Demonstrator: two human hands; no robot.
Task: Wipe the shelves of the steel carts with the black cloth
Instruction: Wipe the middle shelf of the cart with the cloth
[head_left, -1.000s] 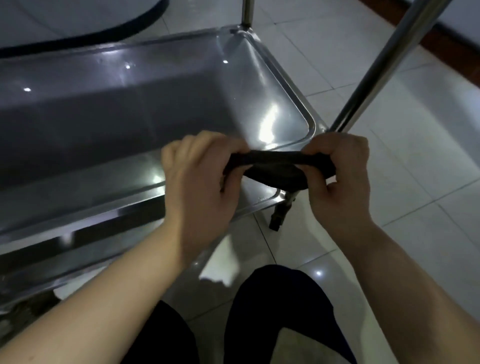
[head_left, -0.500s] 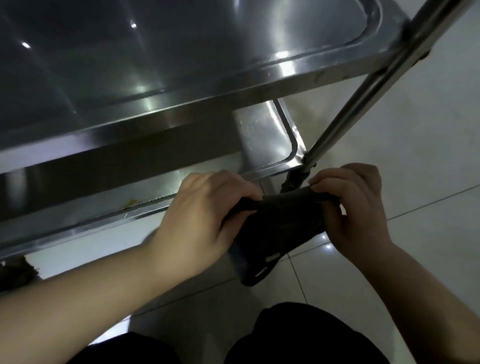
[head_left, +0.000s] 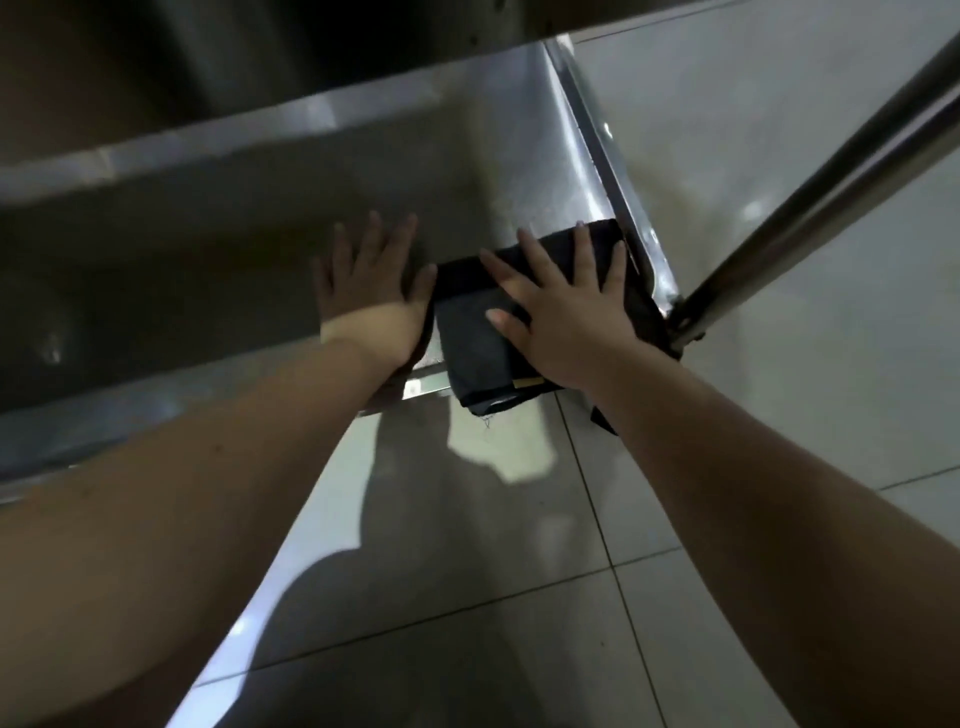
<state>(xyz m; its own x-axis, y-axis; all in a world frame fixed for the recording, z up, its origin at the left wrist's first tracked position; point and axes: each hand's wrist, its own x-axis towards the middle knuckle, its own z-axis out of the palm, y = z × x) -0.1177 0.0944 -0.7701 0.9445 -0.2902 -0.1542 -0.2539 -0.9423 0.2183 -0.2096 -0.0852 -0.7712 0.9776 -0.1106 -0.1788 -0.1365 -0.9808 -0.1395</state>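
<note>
Two flat hands on the lower steel shelf (head_left: 524, 130), right hand (head_left: 563, 306) with fingers spread pressing the folded black cloth (head_left: 470, 332) at the shelf's near right corner, left hand (head_left: 371, 291) flat beside it, thumb touching cloth, cart post (head_left: 831, 187) right, tiled floor (head_left: 753, 571) below.

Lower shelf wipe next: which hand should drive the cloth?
Right, probably. The right hand lies flat, fingers spread, on top of the black cloth at the right end of the shelf. The left hand rests flat on bare steel beside it, only its thumb at the cloth's edge.
</note>
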